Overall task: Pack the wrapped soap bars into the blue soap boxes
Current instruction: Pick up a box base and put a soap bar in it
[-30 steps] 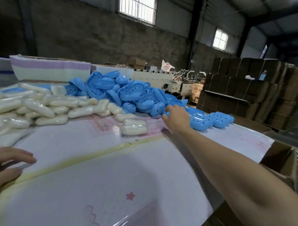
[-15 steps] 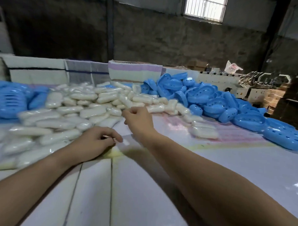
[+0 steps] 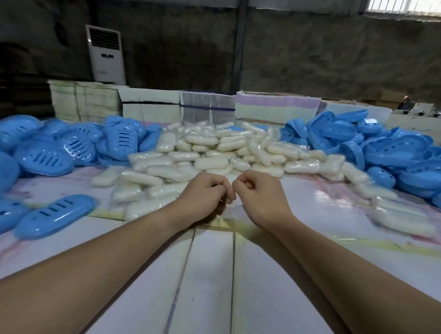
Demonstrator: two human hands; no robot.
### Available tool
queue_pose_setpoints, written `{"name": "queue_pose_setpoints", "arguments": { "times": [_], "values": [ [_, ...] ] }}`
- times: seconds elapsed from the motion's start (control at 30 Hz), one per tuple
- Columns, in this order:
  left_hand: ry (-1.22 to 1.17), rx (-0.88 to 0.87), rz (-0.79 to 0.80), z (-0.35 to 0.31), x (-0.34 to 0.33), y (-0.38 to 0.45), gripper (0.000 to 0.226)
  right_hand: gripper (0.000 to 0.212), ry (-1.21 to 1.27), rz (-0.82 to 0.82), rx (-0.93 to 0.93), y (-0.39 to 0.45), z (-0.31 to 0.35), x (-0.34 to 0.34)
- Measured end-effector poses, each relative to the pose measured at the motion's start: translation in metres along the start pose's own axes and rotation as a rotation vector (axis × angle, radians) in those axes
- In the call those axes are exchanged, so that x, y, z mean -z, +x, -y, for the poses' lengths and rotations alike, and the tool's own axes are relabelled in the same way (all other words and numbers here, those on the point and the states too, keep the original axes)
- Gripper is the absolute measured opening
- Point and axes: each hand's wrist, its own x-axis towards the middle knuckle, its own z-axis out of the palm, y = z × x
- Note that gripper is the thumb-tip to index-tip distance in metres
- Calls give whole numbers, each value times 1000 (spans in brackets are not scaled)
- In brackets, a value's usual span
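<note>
Now, soap bars: we see a heap of wrapped white soap bars (image 3: 215, 151) at the far middle of the table, spilling toward us on both sides
Soap boxes, left: a pile of blue slotted box pieces (image 3: 47, 145) lies left of the soap heap, and one slotted piece (image 3: 55, 212) lies alone nearer us
Soap boxes, right: a second pile of blue pieces with round holes (image 3: 390, 150) lies right of the heap, touching its edge
Left hand: our left hand (image 3: 203, 196) sits just in front of the soap heap, fingers curled in tight; we cannot tell whether they pinch anything
Right hand: our right hand (image 3: 258, 193) is just beside the left, fingertips almost touching it, fingers curled the same way; what they hold, if anything, we cannot tell
Table: a white printed sheet (image 3: 210, 279) covers it
Far edge: stacks of flat printed cartons (image 3: 151, 107) stand behind the piles
Back wall: a white upright air conditioner (image 3: 106, 55) stands at the far left
</note>
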Motion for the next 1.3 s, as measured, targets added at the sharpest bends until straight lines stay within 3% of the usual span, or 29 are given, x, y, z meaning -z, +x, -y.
{"name": "queue_pose_setpoints", "arguments": {
  "times": [0.17, 0.3, 0.43, 0.53, 0.67, 0.73, 0.8, 0.87, 1.13, 1.3],
  "values": [
    [23, 5, -181, -12, 19, 4, 51, 18, 95, -64, 48, -8, 9, -6],
    [99, 4, -328, -16, 52, 12, 48, 11, 79, 130, 195, -20, 22, -19],
    [217, 92, -506, -2, 87, 18, 38, 13, -148, 214, 392, -22, 28, -26],
    [523, 141, -609, 12, 128, 16, 28, 29, -178, 281, 473, -26, 31, -27],
    [832, 272, -722, 31, 205, 4, 19, 31, -250, 363, 587, -31, 36, -30],
    [991, 463, -662, 47, 237, -4, 24, 33, -280, 395, 600, -31, 35, -31],
    [1172, 696, -506, 65, 257, -12, 46, 36, -278, 418, 593, -30, 34, -32],
    [1260, 805, -397, 79, 267, -16, 57, 37, -268, 427, 587, -27, 34, -32],
    [1286, 804, -414, 79, 273, 0, 33, 42, -227, 431, 565, -21, 27, -38],
    [1499, 740, -392, 88, 263, 10, 18, 43, -203, 416, 575, -19, 23, -41]
  ]
}}
